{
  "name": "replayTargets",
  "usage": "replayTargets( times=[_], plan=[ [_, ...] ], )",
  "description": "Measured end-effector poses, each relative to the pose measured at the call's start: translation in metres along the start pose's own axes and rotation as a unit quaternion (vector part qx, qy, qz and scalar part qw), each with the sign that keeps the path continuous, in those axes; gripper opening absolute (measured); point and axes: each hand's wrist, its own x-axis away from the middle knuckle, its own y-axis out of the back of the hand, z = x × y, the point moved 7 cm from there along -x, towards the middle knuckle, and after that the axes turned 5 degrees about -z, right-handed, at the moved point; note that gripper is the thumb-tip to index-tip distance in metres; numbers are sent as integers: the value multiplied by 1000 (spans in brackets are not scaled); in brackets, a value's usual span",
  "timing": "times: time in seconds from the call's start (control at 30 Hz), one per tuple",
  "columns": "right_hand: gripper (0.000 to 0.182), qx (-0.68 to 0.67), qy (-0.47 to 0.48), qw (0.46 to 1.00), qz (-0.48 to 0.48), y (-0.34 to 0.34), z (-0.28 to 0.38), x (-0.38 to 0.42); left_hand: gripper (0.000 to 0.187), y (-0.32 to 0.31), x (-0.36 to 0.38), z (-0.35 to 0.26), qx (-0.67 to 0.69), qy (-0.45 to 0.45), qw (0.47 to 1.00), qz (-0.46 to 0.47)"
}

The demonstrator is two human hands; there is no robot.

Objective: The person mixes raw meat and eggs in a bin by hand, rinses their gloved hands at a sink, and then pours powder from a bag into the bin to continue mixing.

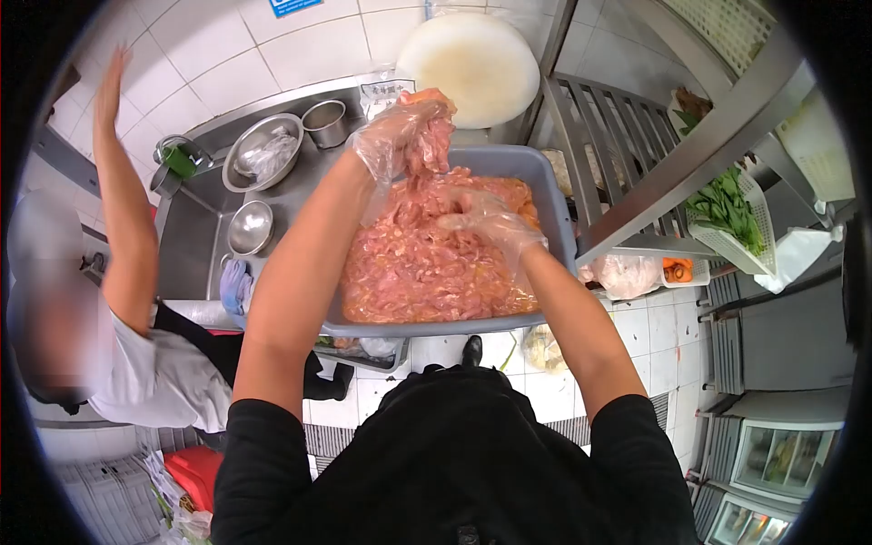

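A large grey tub (556, 204) holds a heap of raw, sliced pink meat (427, 272) in wet marinade. Above its far edge, my left hand (386, 141), in a clear plastic glove, is closed around a clump of the meat (434, 136). Some strands hang from this clump toward the heap. My right hand (490, 218), also gloved in clear plastic, rests on the meat at the tub's right side. Its fingers are stretched out and apart, with the tips partly down in the slices.
At left is a steel sink counter (195, 227) with a large bowl (289, 136), a pot (325, 123) and a small bowl (251, 227). A round board (472, 68) leans behind. A metal rack (654, 204) stands right. A co-worker's raised arm (127, 200) is far left.
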Motion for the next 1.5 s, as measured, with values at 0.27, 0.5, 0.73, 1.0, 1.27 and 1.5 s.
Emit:
replayTargets(
  times=[0.27, 0.5, 0.73, 1.0, 1.27, 1.5],
  plan=[
    [49, -12, 2, 990, -142, -3, 46, -3, 14, -11, -5, -15, 105, -96, 990, -21],
    [35, -22, -120, 977, -176, 57, -45, 13, 19, 17, 18, 19, -7, -6, 993, -116],
    [23, -110, -188, 959, -181, 114, -67, 24, 19, 64, 22, 86, -170, 56, 983, -46],
    [51, 74, -176, 977, -90, 119, -41, -3, 27, 97, 23, 115, -562, 267, 782, 2],
    [99, 101, -263, 957, -68, 64, -72, -36, 63, 127, -59, 215, -40, 89, 983, -158],
    [65, -109, -65, 992, -18, -10, -122, -91, 59, 26, -35, 164, 183, 105, 961, -177]
  ],
)
